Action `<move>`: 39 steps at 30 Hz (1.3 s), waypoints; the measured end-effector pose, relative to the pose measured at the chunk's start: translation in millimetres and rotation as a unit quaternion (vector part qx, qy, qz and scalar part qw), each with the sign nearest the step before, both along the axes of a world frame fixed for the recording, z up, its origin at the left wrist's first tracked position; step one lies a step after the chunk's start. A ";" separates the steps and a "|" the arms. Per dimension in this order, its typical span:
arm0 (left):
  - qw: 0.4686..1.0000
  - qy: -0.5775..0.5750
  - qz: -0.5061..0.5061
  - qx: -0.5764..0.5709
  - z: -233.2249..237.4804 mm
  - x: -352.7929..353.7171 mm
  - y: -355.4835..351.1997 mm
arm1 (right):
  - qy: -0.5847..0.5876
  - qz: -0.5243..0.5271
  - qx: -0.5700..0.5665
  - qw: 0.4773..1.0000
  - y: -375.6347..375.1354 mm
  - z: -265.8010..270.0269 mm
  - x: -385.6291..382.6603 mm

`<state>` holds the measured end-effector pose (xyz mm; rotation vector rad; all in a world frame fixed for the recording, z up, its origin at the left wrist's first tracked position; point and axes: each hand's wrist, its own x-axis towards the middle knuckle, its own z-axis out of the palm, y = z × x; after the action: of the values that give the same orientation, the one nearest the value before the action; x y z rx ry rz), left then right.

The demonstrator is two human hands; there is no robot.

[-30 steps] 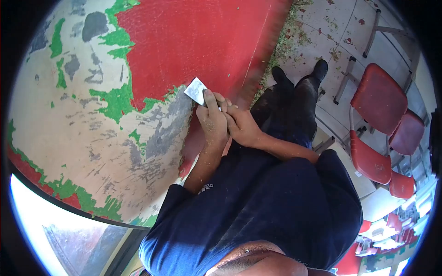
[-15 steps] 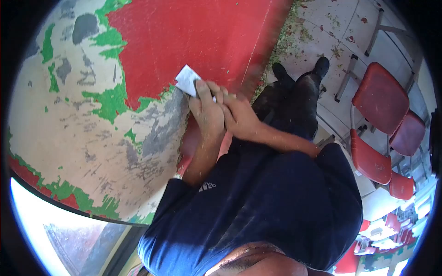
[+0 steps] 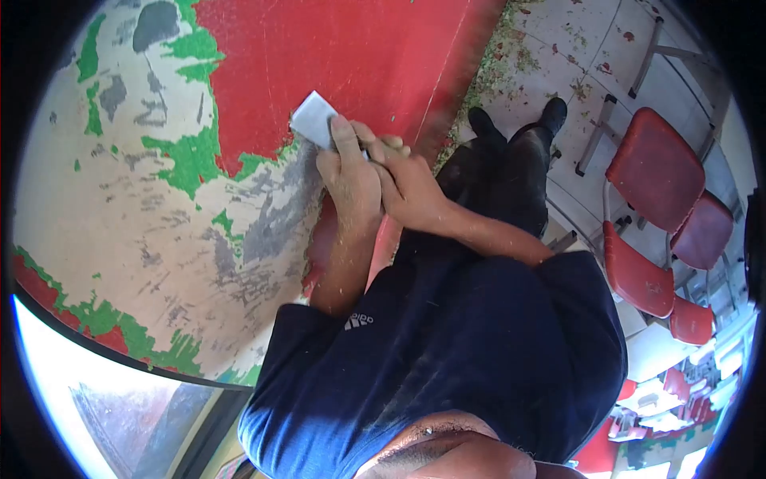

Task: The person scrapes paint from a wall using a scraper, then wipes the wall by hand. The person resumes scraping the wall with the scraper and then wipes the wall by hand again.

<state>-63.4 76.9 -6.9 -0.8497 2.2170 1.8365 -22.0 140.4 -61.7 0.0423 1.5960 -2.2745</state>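
Note:
Both my hands are closed around a scraper (image 3: pixel 313 118) with a wide, pale metal blade. My left hand (image 3: pixel 351 188) grips it near the blade, with the thumb stretched along it. My right hand (image 3: pixel 415 195) is wrapped round the handle end, just to the right of the left hand. Most of the handle is hidden by the fingers. The blade lies at the border between red paint (image 3: pixel 271 72) and a scraped grey-beige area on a large painted panel (image 3: pixel 159 247). Ragged green paint (image 3: pixel 191 160) shows along that border.
Paint flakes (image 3: pixel 511 60) litter the tiled floor at upper right, near my dark shoes (image 3: pixel 553 116). Red chairs (image 3: pixel 658 168) with metal legs stand to the right, with more seats farther back. The panel's dark curved rim (image 3: pixel 120 358) runs along the lower left.
The scraper and both hands have shifted slightly up and left, so the blade sits a little farther onto the red paint. My grip looks the same, and the view has moved a little.

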 end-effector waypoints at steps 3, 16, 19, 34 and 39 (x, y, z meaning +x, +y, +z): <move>1.000 0.000 -0.003 0.024 -8.1 15.7 -10.5 | 0.024 0.009 0.006 1.000 -2.3 -6.8 13.6; 1.000 -0.005 0.021 0.020 -7.3 20.5 -19.1 | 0.043 -0.035 -0.006 0.998 -15.4 -5.1 18.5; 0.998 0.049 -0.020 -0.019 13.9 -10.1 -1.0 | 0.038 -0.004 -0.018 0.999 0.2 14.1 -13.6; 1.000 0.023 0.005 0.018 -4.1 29.6 -31.3 | 0.080 -0.017 0.038 0.996 -19.1 -0.3 20.3; 0.996 0.093 -0.009 0.010 31.4 -4.9 -2.6 | 0.115 -0.046 0.007 0.992 -9.8 21.3 -5.6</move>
<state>-68.3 74.4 24.5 -0.6768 2.3005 1.9996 -27.5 130.6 -40.4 -0.1516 1.7580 -2.4118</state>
